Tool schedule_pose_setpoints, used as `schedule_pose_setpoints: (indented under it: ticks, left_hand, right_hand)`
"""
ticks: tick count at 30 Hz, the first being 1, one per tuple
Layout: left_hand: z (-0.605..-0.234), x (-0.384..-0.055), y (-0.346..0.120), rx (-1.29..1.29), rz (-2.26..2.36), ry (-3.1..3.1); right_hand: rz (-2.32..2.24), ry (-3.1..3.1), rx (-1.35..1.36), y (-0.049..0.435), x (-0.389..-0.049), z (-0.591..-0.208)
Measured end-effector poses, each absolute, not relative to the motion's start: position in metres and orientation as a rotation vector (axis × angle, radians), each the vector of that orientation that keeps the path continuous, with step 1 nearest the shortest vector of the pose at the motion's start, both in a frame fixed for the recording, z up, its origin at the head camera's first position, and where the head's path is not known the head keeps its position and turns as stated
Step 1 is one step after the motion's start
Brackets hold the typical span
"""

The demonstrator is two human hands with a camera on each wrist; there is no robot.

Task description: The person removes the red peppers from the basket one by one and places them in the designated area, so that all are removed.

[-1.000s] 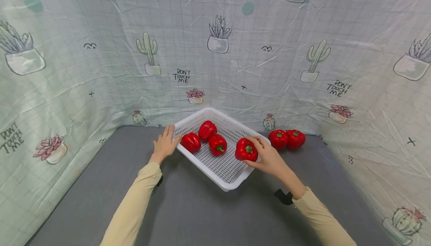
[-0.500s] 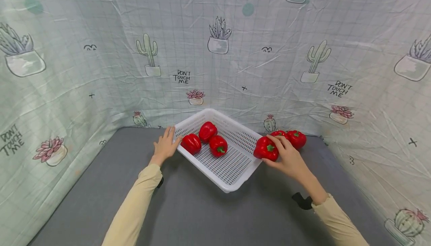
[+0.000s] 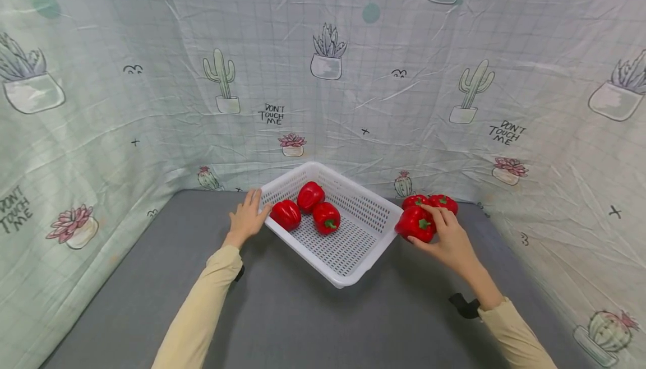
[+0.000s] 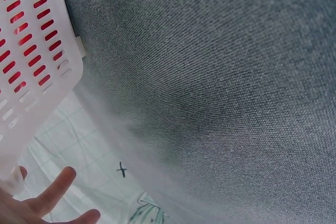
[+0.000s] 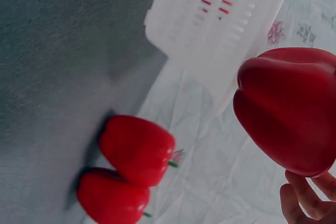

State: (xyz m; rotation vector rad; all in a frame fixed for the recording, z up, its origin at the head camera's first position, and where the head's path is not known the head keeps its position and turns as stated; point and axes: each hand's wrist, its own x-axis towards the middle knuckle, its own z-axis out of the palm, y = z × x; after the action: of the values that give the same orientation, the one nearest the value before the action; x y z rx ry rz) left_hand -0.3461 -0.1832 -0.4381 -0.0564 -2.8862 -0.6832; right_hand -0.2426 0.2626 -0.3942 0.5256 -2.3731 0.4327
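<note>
My right hand point(image 3: 451, 243) holds a red bell pepper point(image 3: 415, 224) by its side, just outside the right end of a white perforated plastic basket point(image 3: 370, 262). In the right wrist view this bell pepper point(image 5: 289, 108) appears large, with fingertips against its lower end. My left hand point(image 3: 246, 218) rests at the basket's left corner, fingers spread and mostly straight; the left wrist view shows the fingers point(image 4: 55, 190) beside the rim. Inside the basket lie three red bell peppers point(image 3: 326, 218), grouped toward its left end.
Behind the held pepper, two more red bell peppers point(image 5: 137, 149) sit side by side on the grey table point(image 3: 303, 324), partly hidden in the head view. A patterned cloth point(image 3: 363, 105) hangs around the back and sides.
My right hand has carried the bell pepper rightward, from above the basket's inside to past its right rim. The left hand and the basket stay about where they were.
</note>
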Motion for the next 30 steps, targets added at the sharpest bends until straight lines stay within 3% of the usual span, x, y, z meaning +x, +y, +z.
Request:
schedule_pose_setpoints:
  ticks: [30]
  left_hand:
    - [-0.439,-0.347,-0.181,-0.034,-0.676,-2.879]
  right_hand:
    - [0.25,-2.512,0.385,0.309,-0.276,-0.435]
